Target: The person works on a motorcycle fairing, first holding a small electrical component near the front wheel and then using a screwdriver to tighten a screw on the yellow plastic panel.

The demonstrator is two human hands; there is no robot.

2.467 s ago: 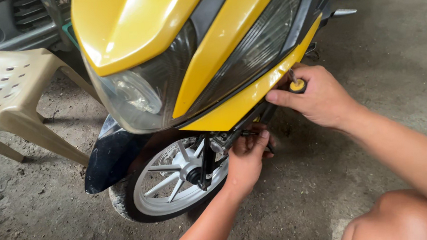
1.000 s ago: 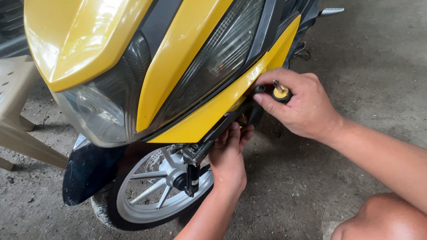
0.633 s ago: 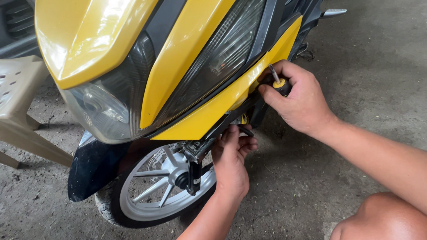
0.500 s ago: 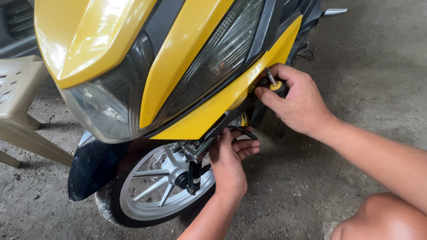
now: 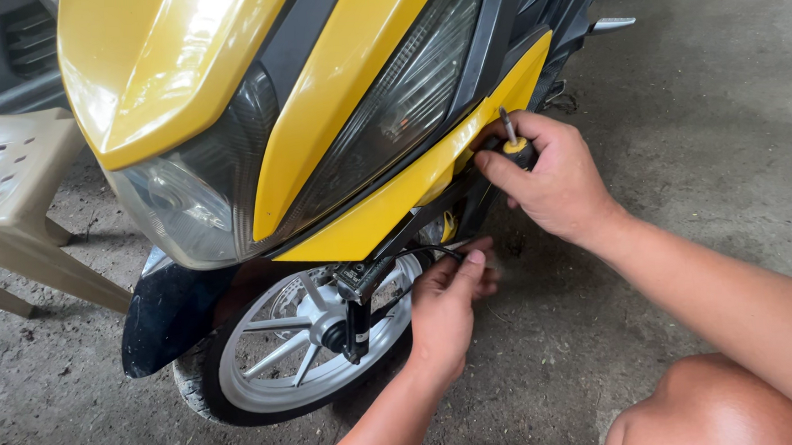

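Head view is showing me my right hand (image 5: 554,181) gripping a stubby screwdriver (image 5: 515,144) at the yellow fairing (image 5: 395,204) while my left hand (image 5: 447,302), curled and holding nothing, is reaching beneath, risking slipping and scratching paint.

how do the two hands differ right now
The right hand is closed around a screwdriver at the yellow fairing's edge; the left hand holds no tool, fingers reaching under the fairing beside the front wheel. Right sits higher than left. Both are bare.
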